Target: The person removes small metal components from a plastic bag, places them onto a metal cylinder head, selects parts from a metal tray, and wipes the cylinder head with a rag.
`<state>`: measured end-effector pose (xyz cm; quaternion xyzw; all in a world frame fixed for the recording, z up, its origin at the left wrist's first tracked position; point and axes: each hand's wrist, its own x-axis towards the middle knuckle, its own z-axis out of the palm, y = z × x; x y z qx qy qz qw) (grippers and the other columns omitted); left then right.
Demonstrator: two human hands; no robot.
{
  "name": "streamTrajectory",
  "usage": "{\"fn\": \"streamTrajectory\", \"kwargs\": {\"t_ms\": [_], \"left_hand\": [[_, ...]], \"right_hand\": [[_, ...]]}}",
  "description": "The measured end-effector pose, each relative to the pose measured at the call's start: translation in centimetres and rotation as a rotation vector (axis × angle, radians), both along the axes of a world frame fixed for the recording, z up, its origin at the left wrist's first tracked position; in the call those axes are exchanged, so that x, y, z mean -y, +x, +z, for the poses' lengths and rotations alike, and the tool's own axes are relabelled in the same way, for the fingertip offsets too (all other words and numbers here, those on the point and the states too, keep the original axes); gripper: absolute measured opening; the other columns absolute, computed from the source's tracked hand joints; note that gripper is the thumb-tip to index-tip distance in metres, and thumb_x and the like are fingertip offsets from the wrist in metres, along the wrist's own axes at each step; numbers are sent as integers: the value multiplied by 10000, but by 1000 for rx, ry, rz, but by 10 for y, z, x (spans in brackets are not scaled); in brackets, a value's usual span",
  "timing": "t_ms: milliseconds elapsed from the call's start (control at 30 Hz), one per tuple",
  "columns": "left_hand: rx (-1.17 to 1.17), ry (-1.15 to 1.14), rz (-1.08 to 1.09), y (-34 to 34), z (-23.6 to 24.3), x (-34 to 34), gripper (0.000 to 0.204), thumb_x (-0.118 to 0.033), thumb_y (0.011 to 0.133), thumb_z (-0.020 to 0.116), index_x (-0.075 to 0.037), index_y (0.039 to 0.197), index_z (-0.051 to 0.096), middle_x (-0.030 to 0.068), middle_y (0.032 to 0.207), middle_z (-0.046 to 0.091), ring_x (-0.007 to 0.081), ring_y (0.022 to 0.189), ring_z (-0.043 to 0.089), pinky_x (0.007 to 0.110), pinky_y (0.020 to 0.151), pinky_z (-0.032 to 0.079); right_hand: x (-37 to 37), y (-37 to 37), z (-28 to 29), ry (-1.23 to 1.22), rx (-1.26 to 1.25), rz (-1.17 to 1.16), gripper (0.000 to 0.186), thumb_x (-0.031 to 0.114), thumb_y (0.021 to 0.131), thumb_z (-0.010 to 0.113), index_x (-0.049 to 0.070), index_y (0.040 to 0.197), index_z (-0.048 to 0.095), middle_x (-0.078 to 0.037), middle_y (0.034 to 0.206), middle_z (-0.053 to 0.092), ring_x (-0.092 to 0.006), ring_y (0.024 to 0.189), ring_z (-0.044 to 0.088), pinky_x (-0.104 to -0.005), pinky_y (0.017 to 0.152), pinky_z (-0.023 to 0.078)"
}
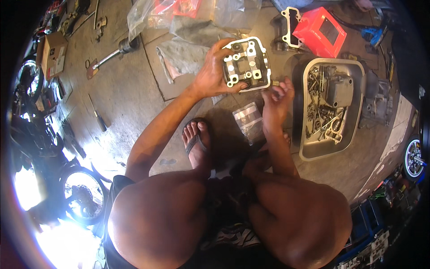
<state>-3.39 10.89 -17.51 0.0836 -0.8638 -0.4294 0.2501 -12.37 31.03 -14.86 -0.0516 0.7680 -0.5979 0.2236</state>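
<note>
My left hand (209,75) grips a metal engine cylinder head (245,61) by its left side, its pale rim and bosses facing up. Just below its right corner, my right hand (275,101) has its fingers bent around a small brass-coloured cylindrical piece (275,83). A clear plastic packet (247,121) with small contents lies on the floor beside my right wrist. Farther right stands a metal tray (309,152) holding bolts, loose metal parts and a gasket. Grey rags (177,58) lie behind my left hand.
A red box (316,24), gasket (291,27) and plastic bags (148,13) sit at the back. A long tool (114,56) and screwdriver (96,114) lie left, near a cardboard box (51,54) and motorcycle wheels (83,195). Grey castings (376,105) sit beyond the tray.
</note>
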Motion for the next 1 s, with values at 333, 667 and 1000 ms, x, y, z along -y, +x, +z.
{"fn": "streamTrajectory", "kwargs": {"t_ms": [333,667,1000], "left_hand": [[34,-13,145,-1,-3,-9,952,-400,675,905,-42,1375,369,292,1422,424,474,1311,442,571,1089,368],[81,-47,90,0,4,-2,923,-318,686,869,-54,1388,330,299,1499,355,495,1359,381,591,1135,306],[95,13,75,-4,15,-5,926,-247,663,883,-50,1376,326,324,1511,323,513,1358,372,589,1128,330]], "right_hand": [[18,-6,24,-14,-508,312,255,131,883,766,67,1120,695,-152,1230,454,-308,1094,528,-422,987,438],[20,-20,19,-24,-435,376,187,153,875,790,64,1026,724,-146,1206,469,-288,1091,532,-411,967,445],[26,-30,24,25,-346,394,229,183,856,814,77,1017,690,-167,1244,557,-330,1192,559,-436,1032,434]]}}
